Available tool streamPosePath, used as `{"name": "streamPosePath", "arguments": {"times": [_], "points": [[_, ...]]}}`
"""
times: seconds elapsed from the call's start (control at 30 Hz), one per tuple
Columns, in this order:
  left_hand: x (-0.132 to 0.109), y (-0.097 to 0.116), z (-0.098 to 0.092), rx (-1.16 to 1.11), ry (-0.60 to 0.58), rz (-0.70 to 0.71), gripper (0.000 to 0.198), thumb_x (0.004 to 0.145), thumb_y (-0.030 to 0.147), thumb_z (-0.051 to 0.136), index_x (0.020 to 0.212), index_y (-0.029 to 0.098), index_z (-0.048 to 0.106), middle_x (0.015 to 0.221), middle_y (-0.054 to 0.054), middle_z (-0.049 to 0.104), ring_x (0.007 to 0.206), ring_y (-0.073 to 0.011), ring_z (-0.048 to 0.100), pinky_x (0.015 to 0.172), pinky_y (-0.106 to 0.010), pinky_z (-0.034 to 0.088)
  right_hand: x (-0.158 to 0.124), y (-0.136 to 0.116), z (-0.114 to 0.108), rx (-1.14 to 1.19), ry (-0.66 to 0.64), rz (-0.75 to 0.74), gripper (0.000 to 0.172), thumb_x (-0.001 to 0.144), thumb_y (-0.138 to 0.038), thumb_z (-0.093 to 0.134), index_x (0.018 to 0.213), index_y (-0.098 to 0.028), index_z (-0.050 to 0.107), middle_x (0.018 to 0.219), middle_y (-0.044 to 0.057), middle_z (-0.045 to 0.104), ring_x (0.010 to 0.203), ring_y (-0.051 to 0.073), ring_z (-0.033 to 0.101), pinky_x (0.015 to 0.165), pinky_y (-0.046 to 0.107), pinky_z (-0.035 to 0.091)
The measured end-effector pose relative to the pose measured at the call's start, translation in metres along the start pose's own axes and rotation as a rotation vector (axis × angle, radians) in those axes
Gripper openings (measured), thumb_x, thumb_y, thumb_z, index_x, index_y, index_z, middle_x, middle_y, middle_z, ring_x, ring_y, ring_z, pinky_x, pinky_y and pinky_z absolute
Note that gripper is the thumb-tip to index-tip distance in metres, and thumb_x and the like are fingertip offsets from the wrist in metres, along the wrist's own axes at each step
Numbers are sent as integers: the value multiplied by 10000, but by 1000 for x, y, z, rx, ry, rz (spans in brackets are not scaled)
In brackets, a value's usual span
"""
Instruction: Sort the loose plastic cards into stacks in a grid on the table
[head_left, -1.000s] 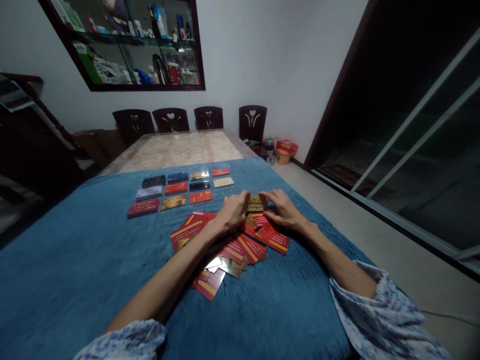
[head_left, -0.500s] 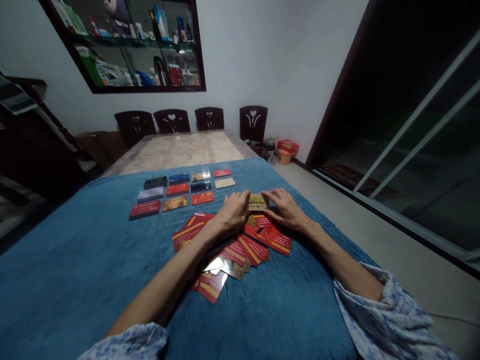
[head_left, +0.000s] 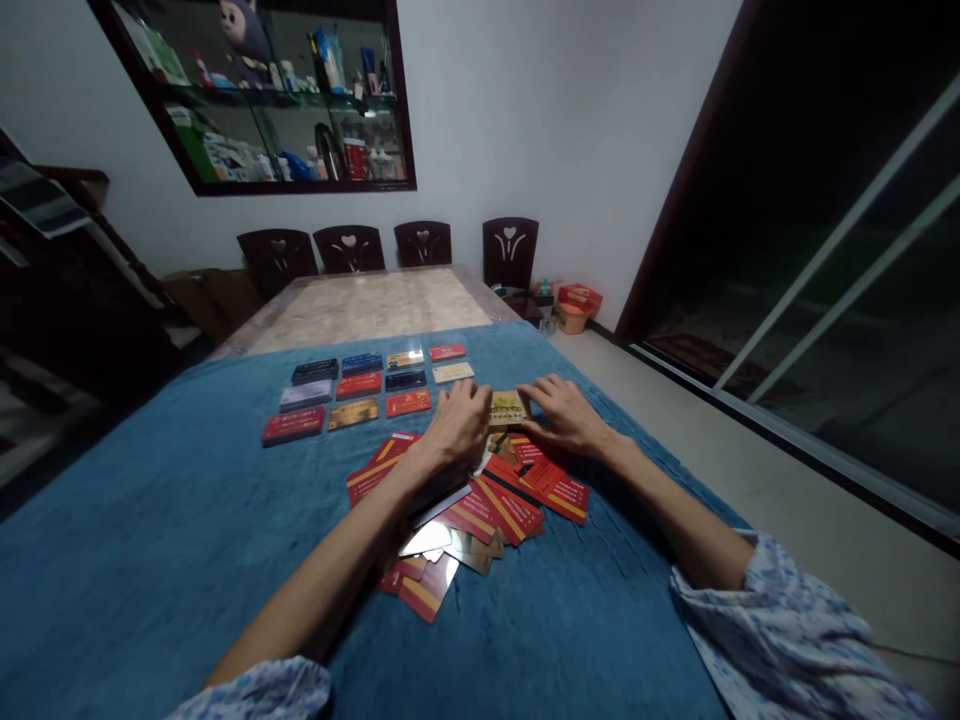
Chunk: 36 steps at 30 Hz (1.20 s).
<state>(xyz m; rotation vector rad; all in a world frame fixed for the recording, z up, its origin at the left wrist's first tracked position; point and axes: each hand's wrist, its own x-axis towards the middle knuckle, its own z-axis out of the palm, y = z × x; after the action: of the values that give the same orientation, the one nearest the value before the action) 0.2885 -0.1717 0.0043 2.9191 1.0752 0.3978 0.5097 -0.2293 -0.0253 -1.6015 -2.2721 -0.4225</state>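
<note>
My left hand [head_left: 459, 425] and my right hand [head_left: 564, 413] both grip a small stack of gold cards [head_left: 508, 408] between them, fingers curled round its ends. The stack sits at the far edge of a loose heap of red and gold cards [head_left: 487, 495] spread on the blue cloth [head_left: 150, 540]. Beyond my left hand lie sorted card piles [head_left: 360, 388] in three neat rows, in red, gold, dark and pale colours.
The cloth covers the near end of a long table [head_left: 367, 305] with several dark chairs [head_left: 424, 243] at its far end. A glass wall cabinet [head_left: 277, 90] hangs above. A red bin [head_left: 576, 303] stands on the floor by the sliding door at right.
My hands have stayed on the gold stack with little movement. The view has tilted slightly, shifting everything a bit lower in the picture.
</note>
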Motion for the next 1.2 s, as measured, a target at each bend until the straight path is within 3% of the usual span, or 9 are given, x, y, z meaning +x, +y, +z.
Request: {"name": "streamPosePath", "arguments": {"times": [0.53,0.87,1.2], "points": [[16,-31,-14,62,-52,-58,274,871,221,572,1138,162,554,1280,-156,547,1217,-315,479,952,-455,420,58,5,0,15,-198,2,464,892,-377,606,1297,-158,545,1144,134,638,1012,267,525,745,327,373],[34,-63,-13,59,-65,-93,163,858,208,577,1011,156,596,1231,-158,562,1186,-319,519,966,-458,437,99,1,2,87,-258,22,200,865,-281,622,1044,-193,617,1055,86,661,960,227,578,720,286,380],[57,-88,-6,69,-82,-157,239,808,194,591,1040,146,621,1196,-177,564,1179,-342,537,960,-456,466,137,7,23,102,-318,40,181,856,-240,620,1023,-172,630,1067,105,666,960,223,607,714,253,395]]}}
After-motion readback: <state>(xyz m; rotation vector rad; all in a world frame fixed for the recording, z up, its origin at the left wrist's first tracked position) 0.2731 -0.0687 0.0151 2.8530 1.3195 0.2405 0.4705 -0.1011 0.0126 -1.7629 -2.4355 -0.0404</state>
